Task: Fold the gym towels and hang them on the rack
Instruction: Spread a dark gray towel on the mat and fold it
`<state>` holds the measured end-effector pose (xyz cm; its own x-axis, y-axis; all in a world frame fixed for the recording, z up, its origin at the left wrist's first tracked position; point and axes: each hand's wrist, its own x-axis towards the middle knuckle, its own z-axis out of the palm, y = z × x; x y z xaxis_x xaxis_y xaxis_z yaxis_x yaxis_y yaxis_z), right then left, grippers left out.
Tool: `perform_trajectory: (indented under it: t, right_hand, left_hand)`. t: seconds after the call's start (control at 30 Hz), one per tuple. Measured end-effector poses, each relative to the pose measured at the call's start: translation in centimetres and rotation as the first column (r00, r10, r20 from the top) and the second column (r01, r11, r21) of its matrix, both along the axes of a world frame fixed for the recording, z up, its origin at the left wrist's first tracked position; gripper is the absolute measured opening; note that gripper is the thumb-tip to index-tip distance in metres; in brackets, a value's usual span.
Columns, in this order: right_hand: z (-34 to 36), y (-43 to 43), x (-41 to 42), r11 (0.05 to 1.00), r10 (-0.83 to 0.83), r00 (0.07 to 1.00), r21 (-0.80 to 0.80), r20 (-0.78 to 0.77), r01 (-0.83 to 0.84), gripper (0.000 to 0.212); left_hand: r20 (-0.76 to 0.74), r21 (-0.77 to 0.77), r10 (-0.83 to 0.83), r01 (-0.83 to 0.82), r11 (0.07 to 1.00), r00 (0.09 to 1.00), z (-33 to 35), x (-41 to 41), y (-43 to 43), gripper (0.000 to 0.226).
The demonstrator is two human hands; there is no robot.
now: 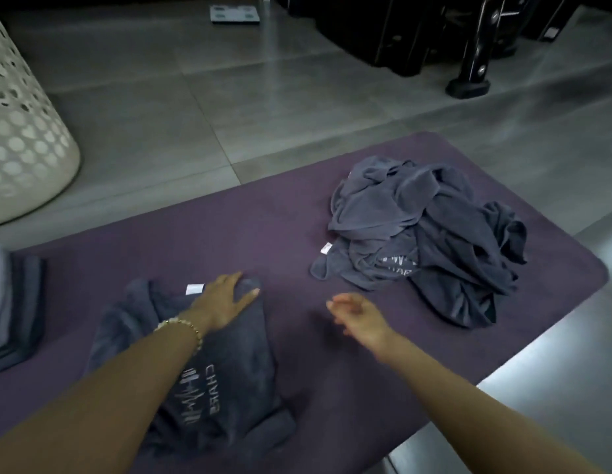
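The left hand [225, 299], fingers spread flat, presses the towel [215, 381] near the mat's [263, 234] near edge; the right hand [357, 313] hovers with loose fingers and should smooth the fold before creasing

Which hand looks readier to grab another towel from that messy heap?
The right hand, probably. It hovers open and empty above the purple mat, on the same side as the heap of unfolded towels. The left hand lies flat on the towel being folded, farther from the heap.
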<state>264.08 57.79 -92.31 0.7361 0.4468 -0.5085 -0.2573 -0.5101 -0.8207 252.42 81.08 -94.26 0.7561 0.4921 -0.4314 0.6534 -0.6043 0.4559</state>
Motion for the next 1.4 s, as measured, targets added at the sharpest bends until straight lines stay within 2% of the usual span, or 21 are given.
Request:
perform_trajectory:
  t: [0.07,0.13,0.23,0.3,0.37,0.43,0.47,0.53,0.6,0.7,0.77,0.83,0.93,1.03,1.13,1.2,1.27,1.3,1.37,1.4]
  right_hand:
    - [-1.4,0.9,-2.9,0.991,0.124,0.98,-0.033,-0.156,-0.13,0.011]
    - [-2.5,1.7,-5.0,0.986,0.151,0.963,-0.037,-0.222,-0.163,0.009]
    - [-3.3,2.6,-6.5,0.998,0.057,0.981,-0.015,-0.188,-0.061,0.01]
    - [-3.6,2.9,-6.9,0.999,0.053,0.986,-0.005,-0.156,-0.054,0.006]
    - [-3.9,3.3,-7.2,0.997,0.078,0.989,0.002,-0.126,-0.079,0.019]
    - [-3.8,4.0,-7.5,0.994,0.109,0.99,0.0,-0.091,-0.109,0.033]
    - [-3.7,4.3,-7.6,0.992,0.126,0.989,0.001,-0.075,-0.126,0.039]
    - [-3.6,5.0,-7.9,0.987,0.162,0.984,-0.003,-0.069,-0.163,0.051]
    - [-3.1,5.4,-8.3,0.98,0.198,0.976,0.022,-0.095,-0.197,0.056]
    - [-2.4,5.2,-8.7,0.966,0.247,0.953,0.116,-0.174,-0.229,0.043]
    - [-1.8,4.3,-8.8,0.959,0.247,0.919,0.213,-0.307,-0.187,0.035]
    - [-1.0,3.1,-8.6,0.958,0.253,0.893,0.226,-0.371,-0.178,0.033]
    - [1.0,0.6,-7.1,0.962,0.172,0.889,0.267,-0.425,-0.059,0.034]
    - [3.9,-1.8,-4.2,0.954,0.095,0.882,0.295,-0.462,0.051,0.029]
    - [5.9,-2.4,0.2,0.943,0.032,0.894,0.311,-0.447,0.121,0.029]
    - [6.0,-2.0,3.1,0.926,-0.028,0.903,0.33,-0.428,0.185,0.033]
    - [5.1,-1.8,5.4,0.921,-0.108,0.922,0.311,-0.371,0.233,0.03]
    - [4.3,-2.0,6.0,0.938,-0.136,0.941,0.266,-0.309,0.223,0.025]
    - [2.1,-3.3,6.2,0.989,-0.127,0.983,0.062,-0.132,0.136,0.017]
    - [0.7,-4.2,5.9,0.994,-0.096,0.994,-0.056,-0.052,0.093,0.02]
  left_hand:
    - [-0.189,0.029,-0.033,0.039,0.999,0.981,-2.0,-2.4,1.6,0.076]
    - [-0.233,0.02,-0.066,0.073,0.997,0.97,-3.1,-3.3,2.4,0.074]
    - [-0.086,0.043,-0.056,0.06,0.997,0.995,-2.8,-3.1,2.0,0.066]
    - [0.096,0.028,0.022,-0.025,0.999,0.995,-2.7,-2.7,1.8,0.06]
    - [0.208,-0.069,0.116,-0.104,0.992,0.971,-2.9,-2.4,2.1,0.048]
    - [0.25,-0.122,0.11,-0.082,0.989,0.962,-3.1,-2.6,2.1,0.027]
    - [0.291,-0.133,0.091,-0.054,0.99,0.952,-2.9,-2.6,2.0,0.024]
    - [0.373,-0.192,0.071,0.002,0.981,0.925,-2.2,-2.6,1.6,0.037]
    - [0.438,-0.269,0.084,0.042,0.962,0.895,-0.6,-2.2,0.8,0.038]
    - [0.443,-0.424,0.129,0.081,0.902,0.887,2.6,-1.0,-0.1,0.036]
    - [0.423,-0.525,0.233,0.027,0.851,0.875,4.4,-0.2,-0.5,0.032]
    - [0.376,-0.621,0.377,-0.072,0.781,0.846,5.3,0.8,-0.7,0.026]
    - [0.301,-0.652,0.463,-0.175,0.738,0.834,5.6,2.2,-1.2,0.024]
    - [0.334,-0.676,0.512,-0.178,0.715,0.791,6.1,5.1,-2.1,0.026]
    - [0.479,-0.605,0.523,-0.166,0.778,0.706,7.6,10.2,-3.7,0.029]
    - [0.541,-0.591,0.521,-0.143,0.794,0.66,8.6,13.1,-5.1,0.017]
    - [0.503,-0.557,0.442,-0.113,0.823,0.742,8.3,14.0,-6.5,0.048]
    - [0.479,-0.479,0.35,-0.094,0.873,0.805,7.6,13.5,-7.1,0.06]
    - [0.44,-0.282,0.169,-0.043,0.959,0.882,4.7,11.3,-8.3,0.064]
    - [0.407,-0.188,0.095,-0.018,0.982,0.909,2.9,9.8,-8.8,0.061]
